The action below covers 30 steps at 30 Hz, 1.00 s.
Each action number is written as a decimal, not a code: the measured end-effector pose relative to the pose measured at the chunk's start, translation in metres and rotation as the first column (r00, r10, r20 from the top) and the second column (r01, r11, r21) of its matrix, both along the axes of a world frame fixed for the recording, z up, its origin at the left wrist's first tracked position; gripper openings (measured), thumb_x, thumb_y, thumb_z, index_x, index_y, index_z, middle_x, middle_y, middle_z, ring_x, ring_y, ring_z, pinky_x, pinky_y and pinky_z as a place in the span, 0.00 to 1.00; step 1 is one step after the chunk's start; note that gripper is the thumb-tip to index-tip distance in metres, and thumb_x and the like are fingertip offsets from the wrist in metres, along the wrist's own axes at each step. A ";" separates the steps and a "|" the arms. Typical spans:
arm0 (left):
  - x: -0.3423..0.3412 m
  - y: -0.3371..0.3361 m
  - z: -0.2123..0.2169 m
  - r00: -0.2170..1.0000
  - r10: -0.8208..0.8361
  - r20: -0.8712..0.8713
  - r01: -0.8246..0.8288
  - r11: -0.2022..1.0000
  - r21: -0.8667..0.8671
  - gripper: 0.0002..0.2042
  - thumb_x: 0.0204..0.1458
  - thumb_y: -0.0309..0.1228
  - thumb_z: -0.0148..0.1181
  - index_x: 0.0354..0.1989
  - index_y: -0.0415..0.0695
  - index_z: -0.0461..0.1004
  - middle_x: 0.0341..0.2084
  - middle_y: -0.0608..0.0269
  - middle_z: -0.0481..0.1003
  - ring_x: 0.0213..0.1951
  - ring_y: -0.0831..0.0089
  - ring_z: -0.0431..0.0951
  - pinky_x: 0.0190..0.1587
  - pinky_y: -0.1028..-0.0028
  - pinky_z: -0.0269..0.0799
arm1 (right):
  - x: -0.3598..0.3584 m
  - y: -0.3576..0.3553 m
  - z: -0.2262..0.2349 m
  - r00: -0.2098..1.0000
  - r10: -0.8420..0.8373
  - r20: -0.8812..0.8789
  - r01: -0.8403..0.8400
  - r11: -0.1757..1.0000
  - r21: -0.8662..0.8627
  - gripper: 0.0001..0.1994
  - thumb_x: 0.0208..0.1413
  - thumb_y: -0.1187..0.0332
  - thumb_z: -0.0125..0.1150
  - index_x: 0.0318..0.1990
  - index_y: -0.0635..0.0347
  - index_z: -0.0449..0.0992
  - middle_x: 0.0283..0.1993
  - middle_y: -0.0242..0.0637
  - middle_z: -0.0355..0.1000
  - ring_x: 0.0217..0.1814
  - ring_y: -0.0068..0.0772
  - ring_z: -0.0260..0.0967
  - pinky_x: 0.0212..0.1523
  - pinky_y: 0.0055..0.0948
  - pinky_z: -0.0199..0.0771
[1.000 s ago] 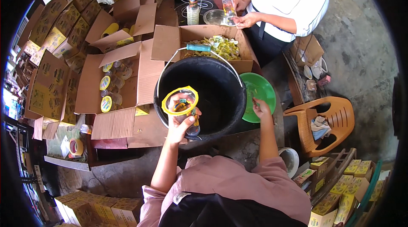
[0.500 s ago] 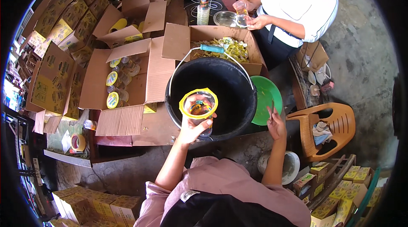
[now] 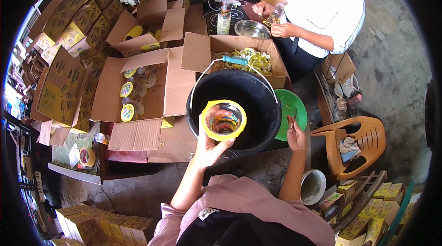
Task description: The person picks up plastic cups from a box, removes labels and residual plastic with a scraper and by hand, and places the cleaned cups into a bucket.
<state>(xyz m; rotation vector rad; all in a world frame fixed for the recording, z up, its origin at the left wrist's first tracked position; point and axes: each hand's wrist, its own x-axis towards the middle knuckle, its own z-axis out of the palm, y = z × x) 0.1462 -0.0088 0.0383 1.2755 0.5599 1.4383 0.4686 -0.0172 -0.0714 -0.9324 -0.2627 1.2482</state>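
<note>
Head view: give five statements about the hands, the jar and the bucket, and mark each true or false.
1. The left hand holds a jar over the bucket. True.
2. The jar's rim is red. False: it is yellow.
3. The right hand rests on the orange chair. False: it is near the bucket's rim, by the green lid, apart from the chair.
4. The bucket's handle grip is blue. True.
5. The open box left of the bucket holds only paper. False: it holds yellow-lidded jars.
</note>
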 end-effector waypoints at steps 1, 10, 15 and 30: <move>-0.004 -0.002 0.000 0.999 0.009 -0.034 -0.008 1.000 0.013 0.34 0.39 0.22 0.60 0.55 0.41 0.48 0.47 0.56 0.58 0.49 0.68 0.63 0.50 0.70 0.61 | -0.002 -0.003 -0.002 0.989 0.042 -0.138 -0.032 0.997 0.074 0.21 0.48 0.78 0.53 0.52 0.65 0.58 0.44 0.34 0.66 0.40 0.19 0.63 0.43 0.17 0.62; -0.019 -0.018 0.022 0.992 0.106 0.075 -0.101 0.993 -0.064 0.33 0.39 0.26 0.59 0.55 0.41 0.50 0.48 0.55 0.58 0.48 0.70 0.63 0.50 0.69 0.60 | -0.056 -0.018 0.067 0.907 -0.203 0.368 0.112 0.961 0.254 0.15 0.47 0.79 0.54 0.45 0.65 0.66 0.37 0.32 0.67 0.39 0.21 0.64 0.44 0.21 0.61; -0.033 -0.025 0.023 0.976 0.216 -0.022 -0.215 0.976 0.009 0.32 0.47 0.27 0.50 0.59 0.40 0.42 0.50 0.54 0.57 0.51 0.68 0.60 0.52 0.68 0.57 | -0.136 -0.014 0.127 0.716 -0.335 0.612 -0.034 0.860 0.510 0.13 0.45 0.84 0.53 0.40 0.65 0.68 0.40 0.34 0.64 0.37 0.20 0.63 0.37 0.17 0.64; -0.075 -0.059 0.025 0.753 0.631 -0.184 -0.610 0.775 0.164 0.35 0.34 0.26 0.63 0.52 0.36 0.51 0.47 0.52 0.56 0.49 0.63 0.63 0.51 0.67 0.60 | -0.282 -0.017 0.175 0.484 -0.520 0.704 -0.411 0.575 0.707 0.12 0.35 0.82 0.63 0.32 0.64 0.75 0.19 0.33 0.67 0.19 0.23 0.62 0.18 0.17 0.61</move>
